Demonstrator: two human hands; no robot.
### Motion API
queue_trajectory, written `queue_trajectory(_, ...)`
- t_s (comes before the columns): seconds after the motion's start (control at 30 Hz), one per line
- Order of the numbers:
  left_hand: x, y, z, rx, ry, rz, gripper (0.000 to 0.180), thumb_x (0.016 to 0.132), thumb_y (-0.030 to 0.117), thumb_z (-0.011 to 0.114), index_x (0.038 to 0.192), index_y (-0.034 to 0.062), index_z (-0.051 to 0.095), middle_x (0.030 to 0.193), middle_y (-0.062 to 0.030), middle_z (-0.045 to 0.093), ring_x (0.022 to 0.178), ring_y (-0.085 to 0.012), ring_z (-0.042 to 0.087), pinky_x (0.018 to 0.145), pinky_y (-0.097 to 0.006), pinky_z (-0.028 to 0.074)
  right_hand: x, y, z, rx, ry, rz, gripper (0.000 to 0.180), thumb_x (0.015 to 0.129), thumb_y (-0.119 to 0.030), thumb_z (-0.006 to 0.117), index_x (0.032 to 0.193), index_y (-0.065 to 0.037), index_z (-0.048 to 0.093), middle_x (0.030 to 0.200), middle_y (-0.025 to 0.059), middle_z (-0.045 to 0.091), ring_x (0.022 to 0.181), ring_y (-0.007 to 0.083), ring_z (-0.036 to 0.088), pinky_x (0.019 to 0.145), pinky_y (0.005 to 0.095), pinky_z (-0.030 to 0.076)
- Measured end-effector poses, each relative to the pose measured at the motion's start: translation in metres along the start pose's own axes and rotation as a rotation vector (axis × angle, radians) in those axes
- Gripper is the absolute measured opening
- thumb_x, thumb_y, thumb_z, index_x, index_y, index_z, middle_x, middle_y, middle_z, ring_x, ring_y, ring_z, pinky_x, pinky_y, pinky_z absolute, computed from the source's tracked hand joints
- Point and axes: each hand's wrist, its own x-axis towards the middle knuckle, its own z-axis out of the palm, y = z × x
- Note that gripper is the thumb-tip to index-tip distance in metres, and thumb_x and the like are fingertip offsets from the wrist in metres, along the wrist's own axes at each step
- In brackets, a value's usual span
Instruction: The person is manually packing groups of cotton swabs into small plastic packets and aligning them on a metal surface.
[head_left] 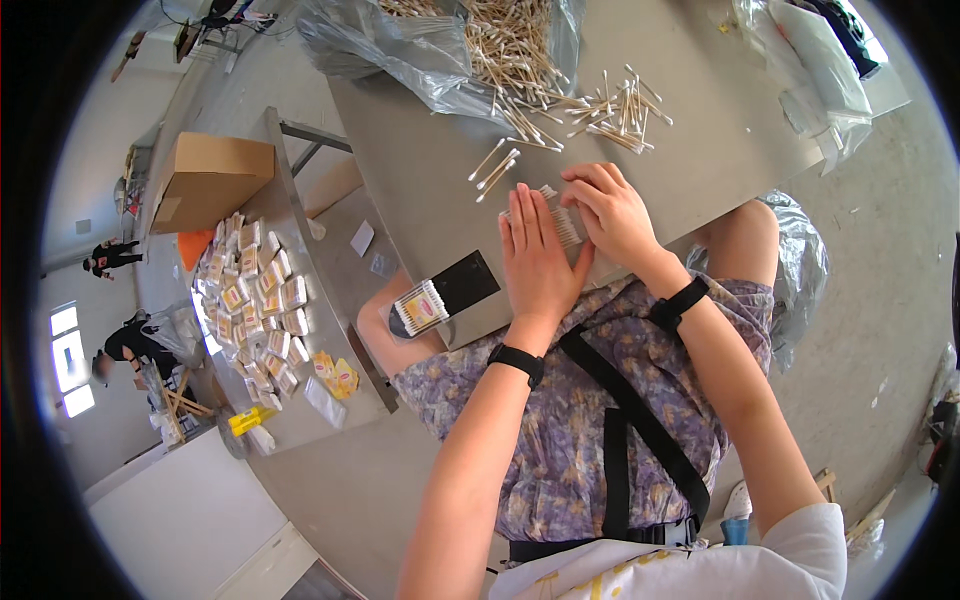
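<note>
A neat row of cotton swabs (567,228) lies on the grey table under and between my hands. My left hand (540,258) rests flat over its left part, fingers stretched out side by side. At the row's right side, my right hand (618,215) has its fingers bent inward; what they pinch, if anything, is hidden. Several loose cotton swabs (497,172) lie just beyond my left fingertips, and a scattered heap of swabs (625,115) is farther off. Left of my left hand, a small labelled pack of swabs (420,307) sits beside a flat black rectangle (466,283) near the table's edge.
A grey plastic bag (420,65) spills many swabs (510,45) at the table's far side. On another table (340,430) at left lie many swab packs (262,295), a cardboard box (215,180) and a yellow item (250,420). Clear plastic (835,85) lies at the far right corner.
</note>
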Motion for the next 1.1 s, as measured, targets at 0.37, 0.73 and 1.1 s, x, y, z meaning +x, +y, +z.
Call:
queue_trajectory(0.37,-0.010,-0.007,0.001,-0.308,0.180,-0.030,0.086,0.090,0.037,0.064,0.152,-0.0066,0.023,0.157,-0.0293,0.025,0.149,-0.0414,0.021,0.120,-0.056,0.020,0.027,-0.012,0.014,-0.102,-0.098,-0.017,0.006,0.082,-0.010,0.069,0.088,-0.010,0.069,0.109,0.0022,0.063,0.103,0.0245,0.058,0.087,0.0380,0.052)
queue_trajectory(0.73,-0.031,-0.020,0.001,-0.440,0.214,-0.095,0.062,0.097,0.019,0.055,0.148,-0.0043,0.030,0.147,-0.0194,0.045,0.141,-0.0370,0.037,0.119,-0.059,0.019,0.025,-0.019,0.022,-0.246,0.058,0.058,0.006,0.082,-0.014,0.070,0.087,-0.011,0.070,0.102,0.0026,0.062,0.104,0.0253,0.055,0.092,0.0390,0.046)
queue_trajectory(1.1,-0.031,-0.021,-0.004,-0.583,0.209,-0.082,0.065,0.096,0.008,0.048,0.152,-0.0044,0.020,0.153,-0.0217,0.039,0.146,-0.0387,0.030,0.120,-0.057,0.011,0.008,-0.036,0.021,-0.059,-0.093,0.020,0.012,0.086,-0.004,0.062,0.092,-0.011,0.070,0.100,0.0038,0.063,0.101,0.0259,0.057,0.091,0.0379,0.046)
